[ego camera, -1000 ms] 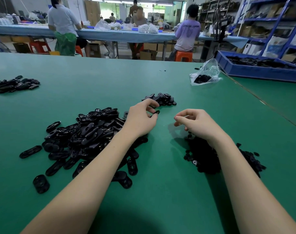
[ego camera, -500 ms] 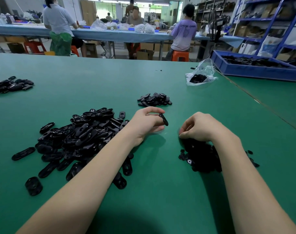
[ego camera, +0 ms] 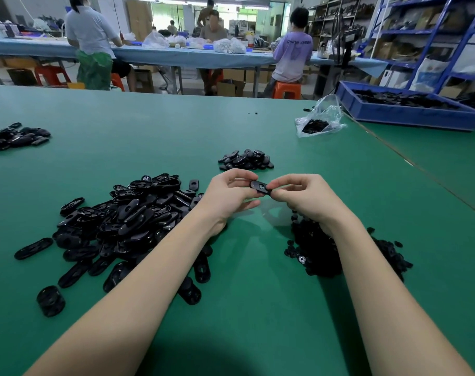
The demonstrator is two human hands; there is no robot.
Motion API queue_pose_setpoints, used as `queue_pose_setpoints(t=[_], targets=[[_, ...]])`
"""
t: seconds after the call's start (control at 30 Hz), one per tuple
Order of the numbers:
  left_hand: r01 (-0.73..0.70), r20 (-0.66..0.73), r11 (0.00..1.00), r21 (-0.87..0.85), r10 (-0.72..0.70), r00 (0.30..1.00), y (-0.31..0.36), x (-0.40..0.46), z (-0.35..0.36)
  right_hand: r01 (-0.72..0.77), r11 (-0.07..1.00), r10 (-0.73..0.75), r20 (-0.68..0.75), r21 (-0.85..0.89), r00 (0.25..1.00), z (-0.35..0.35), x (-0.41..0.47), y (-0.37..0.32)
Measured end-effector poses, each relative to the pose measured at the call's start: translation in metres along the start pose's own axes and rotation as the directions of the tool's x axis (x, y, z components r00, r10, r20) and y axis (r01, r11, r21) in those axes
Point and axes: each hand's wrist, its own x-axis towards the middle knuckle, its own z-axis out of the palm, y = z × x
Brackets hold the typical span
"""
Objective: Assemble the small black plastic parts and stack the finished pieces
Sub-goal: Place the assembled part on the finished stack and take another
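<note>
Held above the middle of the green table point(ego camera: 258, 308), an oval black piece point(ego camera: 260, 186), long axis running hand to hand, pinched at its left end by left hand point(ego camera: 230, 195), right end by right hand point(ego camera: 302, 198); any small insert hidden.

Both forearms enter from the lower frame and converge at centre. Left hand point(ego camera: 229, 195) and right hand point(ego camera: 302, 196) are raised, fingers curled, fingertips pinching together between them.
</note>
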Motion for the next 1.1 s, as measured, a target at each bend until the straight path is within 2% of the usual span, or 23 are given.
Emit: queue_pose_setpoints(t=[0.17, 0.3, 0.47, 1.1], targets=[[-0.054, -0.019, 0.995, 0.08, 0.056, 0.998, 0.0009, -0.0006, -0.0013, -0.022, 0.999, 0.023, -0.033, 0.036, 0.999, 0.0011, 0.0026, -0.002], [-0.129, -0.027, 0.965, 0.229, 0.138, 0.99, -0.0004, -0.0004, -0.0003, -0.046, 0.999, 0.046, 0.003, 0.03, 0.999, 0.0006, 0.0004, -0.0039], [-0.213, 0.045, 0.905, 0.369, 0.212, 0.976, -0.0013, -0.0014, -0.0017, -0.04, 0.997, 0.04, 0.004, 0.059, 0.999, 0.0013, -0.0014, -0.0045], [-0.246, 0.082, 0.905, 0.348, 0.232, 0.969, -0.0029, -0.0024, 0.0005, -0.068, 0.998, 0.068, -0.07, 0.011, 0.995, -0.0022, 0.001, -0.0046]])
